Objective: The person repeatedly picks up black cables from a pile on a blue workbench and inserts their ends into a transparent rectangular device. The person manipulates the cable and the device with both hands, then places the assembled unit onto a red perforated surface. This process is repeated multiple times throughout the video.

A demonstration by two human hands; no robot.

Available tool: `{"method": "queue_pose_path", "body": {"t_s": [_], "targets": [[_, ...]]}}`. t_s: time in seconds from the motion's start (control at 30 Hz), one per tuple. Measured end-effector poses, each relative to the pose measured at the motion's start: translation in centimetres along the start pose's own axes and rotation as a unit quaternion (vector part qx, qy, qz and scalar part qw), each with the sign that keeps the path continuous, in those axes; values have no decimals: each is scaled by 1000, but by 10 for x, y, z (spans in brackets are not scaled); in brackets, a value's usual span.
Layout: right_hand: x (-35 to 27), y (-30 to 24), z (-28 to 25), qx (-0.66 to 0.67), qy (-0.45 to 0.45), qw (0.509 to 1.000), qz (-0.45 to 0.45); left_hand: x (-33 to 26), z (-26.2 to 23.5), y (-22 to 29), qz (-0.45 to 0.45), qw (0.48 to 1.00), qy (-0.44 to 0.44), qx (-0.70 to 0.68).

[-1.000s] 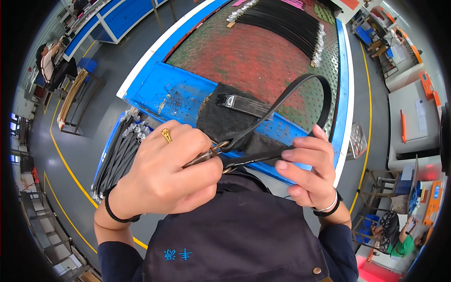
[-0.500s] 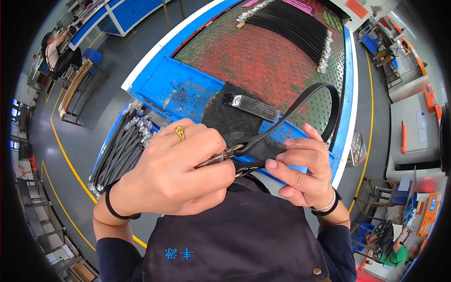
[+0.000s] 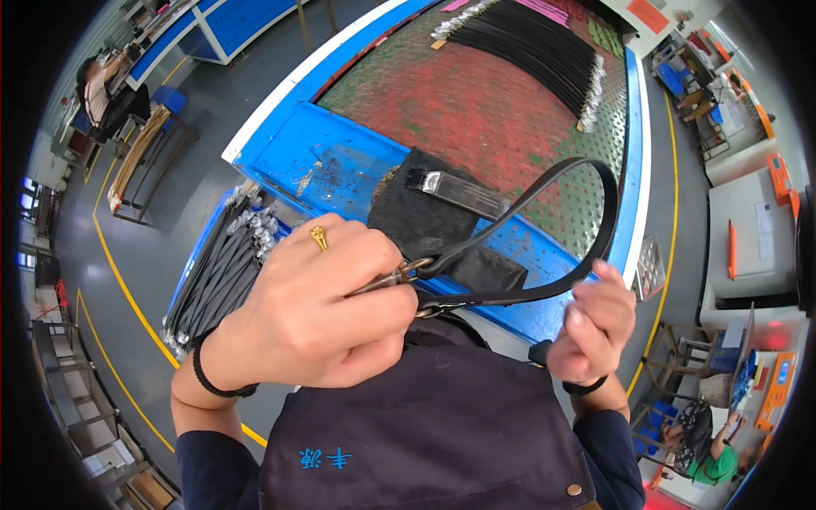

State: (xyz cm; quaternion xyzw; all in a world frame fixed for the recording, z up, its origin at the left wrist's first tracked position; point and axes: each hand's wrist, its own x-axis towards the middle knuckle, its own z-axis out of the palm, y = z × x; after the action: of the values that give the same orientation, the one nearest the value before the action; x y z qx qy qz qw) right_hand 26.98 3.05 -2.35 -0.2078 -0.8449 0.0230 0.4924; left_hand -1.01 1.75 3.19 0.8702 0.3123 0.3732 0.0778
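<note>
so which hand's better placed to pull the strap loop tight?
Probably the right hand: its fingers already touch the black strap on the loop's free side. The left hand is busy gripping the metal clasp.

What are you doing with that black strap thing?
The left hand pinches a small metal clasp joined to a black strap. The strap curves up in a loop over the blue workbench and comes back to the right hand, whose fingers touch it. A bundle of similar black straps lies to the left, and more lie across the bench.
</note>
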Motion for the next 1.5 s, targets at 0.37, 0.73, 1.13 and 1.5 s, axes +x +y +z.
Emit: {"method": "queue_pose_path", "body": {"t_s": [0.37,0.73,1.13,1.5], "targets": [[-138,28,62,-143,-278,914,259,-4,-7,-10,-61,995,60,59],[-134,26,62,-211,-302,890,270,-7,-11,-19,6,995,79,60],[-134,34,61,-219,-270,904,249,-9,-26,-22,-1,994,69,81],[-145,28,58,-194,-351,885,236,-15,-29,-29,-24,993,88,69]]}}
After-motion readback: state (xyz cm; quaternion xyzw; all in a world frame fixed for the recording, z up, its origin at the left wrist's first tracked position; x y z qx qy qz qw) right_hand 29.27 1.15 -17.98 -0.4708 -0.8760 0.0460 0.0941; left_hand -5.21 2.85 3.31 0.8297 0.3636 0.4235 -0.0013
